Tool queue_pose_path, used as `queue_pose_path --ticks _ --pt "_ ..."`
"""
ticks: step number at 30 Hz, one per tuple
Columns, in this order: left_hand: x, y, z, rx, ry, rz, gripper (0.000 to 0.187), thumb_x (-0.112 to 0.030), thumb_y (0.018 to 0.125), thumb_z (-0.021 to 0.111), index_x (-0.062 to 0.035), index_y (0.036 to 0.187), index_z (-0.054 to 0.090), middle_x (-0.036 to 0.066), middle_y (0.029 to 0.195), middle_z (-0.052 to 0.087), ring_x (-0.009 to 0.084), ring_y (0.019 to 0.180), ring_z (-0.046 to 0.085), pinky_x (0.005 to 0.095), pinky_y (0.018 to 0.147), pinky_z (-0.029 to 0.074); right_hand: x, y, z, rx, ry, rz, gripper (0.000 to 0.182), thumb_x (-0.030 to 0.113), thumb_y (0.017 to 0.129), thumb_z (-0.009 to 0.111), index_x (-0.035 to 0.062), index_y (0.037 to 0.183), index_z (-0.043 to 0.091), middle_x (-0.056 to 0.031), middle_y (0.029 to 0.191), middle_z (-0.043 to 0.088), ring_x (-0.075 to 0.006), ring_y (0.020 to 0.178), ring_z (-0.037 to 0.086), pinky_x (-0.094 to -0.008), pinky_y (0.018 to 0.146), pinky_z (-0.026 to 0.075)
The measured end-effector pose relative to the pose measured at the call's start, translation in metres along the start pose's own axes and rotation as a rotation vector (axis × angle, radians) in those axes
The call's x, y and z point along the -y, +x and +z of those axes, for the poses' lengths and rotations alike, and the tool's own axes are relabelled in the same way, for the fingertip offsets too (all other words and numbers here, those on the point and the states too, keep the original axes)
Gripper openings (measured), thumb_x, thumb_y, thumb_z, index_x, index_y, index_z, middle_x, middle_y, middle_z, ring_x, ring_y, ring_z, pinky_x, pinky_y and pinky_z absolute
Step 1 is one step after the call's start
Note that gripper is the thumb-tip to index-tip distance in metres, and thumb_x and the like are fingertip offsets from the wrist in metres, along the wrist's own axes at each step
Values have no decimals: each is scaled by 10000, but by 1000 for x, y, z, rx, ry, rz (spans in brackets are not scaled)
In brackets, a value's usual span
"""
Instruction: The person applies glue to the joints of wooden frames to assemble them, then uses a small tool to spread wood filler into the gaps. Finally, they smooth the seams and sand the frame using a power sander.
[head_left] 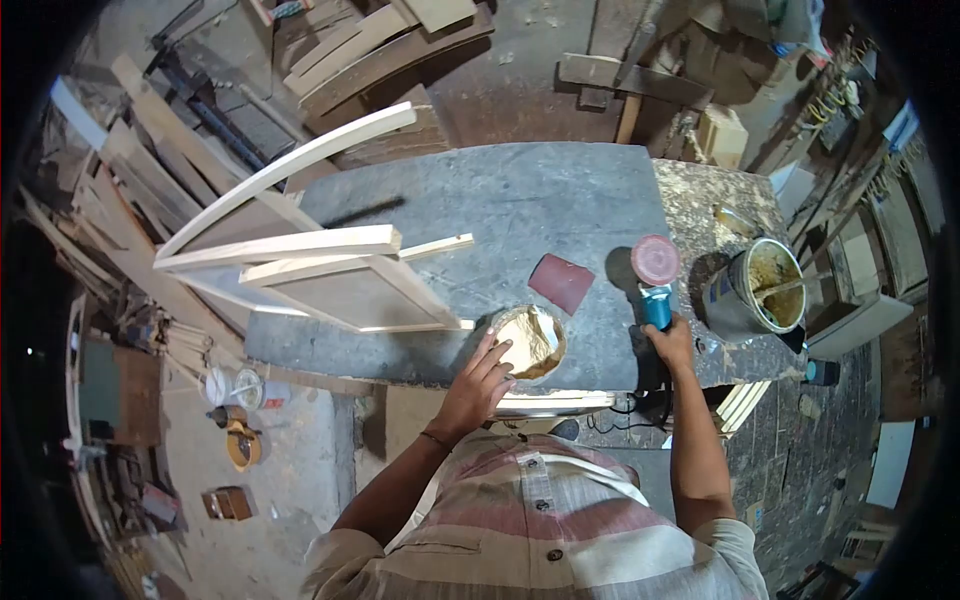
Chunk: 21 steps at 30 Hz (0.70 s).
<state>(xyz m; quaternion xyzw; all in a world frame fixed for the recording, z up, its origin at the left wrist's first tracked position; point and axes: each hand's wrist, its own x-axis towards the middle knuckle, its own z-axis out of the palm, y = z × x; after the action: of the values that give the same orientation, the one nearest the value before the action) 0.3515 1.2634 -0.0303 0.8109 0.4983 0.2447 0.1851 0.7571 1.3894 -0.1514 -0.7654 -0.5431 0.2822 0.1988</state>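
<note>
My right hand (671,342) is wrapped round the rear of a teal angle grinder (655,305) at the right of the dark tabletop. Its round reddish sanding disc (655,260) faces up, away from me. My left hand (484,378) lies against the left side of a round bowl (556,364) with a crumpled gold-coloured lining. Its fingers are stretched out and apart over the rim. Beyond the bowl lies a curled dark-red sheet of sandpaper (562,283).
Pale wooden frames (350,290) stand on the left of the dark tabletop (480,190), one curved piece rising high. At right, a bucket (722,300) of brownish paste holds a stick. A cable (625,408) hangs by the front edge. Boards (390,50) lean behind.
</note>
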Motion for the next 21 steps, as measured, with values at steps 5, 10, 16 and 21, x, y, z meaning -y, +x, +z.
queue_pose_path --ticks 5,10,16,21 --pt "8 -17 1 -28 -105 -11 256 -89 906 693 6 1139 650 179 1485 467 400 1476 324 464 1144 379 79 -65 -18 -505 -296 -191 614 317 806 755 13 1309 577 -224 1248 607 -425 1131 604 -493 951 486" --pt "9 -20 -12 -37 -168 4 291 -70 910 683 2 1189 641 183 1528 418 388 1479 323 475 1151 373 198 -127 -11 -116 230 -686 223 118 857 727 17 1052 691 -166 948 681 -316 750 648 -387 679 524" --pt "24 -43 -19 -164 -131 -41 309 -69 887 691 -9 1189 654 196 1533 420 398 1481 320 482 1166 345 246 -123 67 321 -294 -793 149 158 853 677 38 890 758 -206 853 723 -394 788 712 -457 708 563" --pt "36 -58 -19 -229 -143 -99 287 -76 892 699 -16 1170 660 204 1509 443 410 1472 334 494 1170 330 244 -118 100 414 -659 -737 155 119 805 659 16 846 768 -232 840 732 -348 797 743 -439 688 601"
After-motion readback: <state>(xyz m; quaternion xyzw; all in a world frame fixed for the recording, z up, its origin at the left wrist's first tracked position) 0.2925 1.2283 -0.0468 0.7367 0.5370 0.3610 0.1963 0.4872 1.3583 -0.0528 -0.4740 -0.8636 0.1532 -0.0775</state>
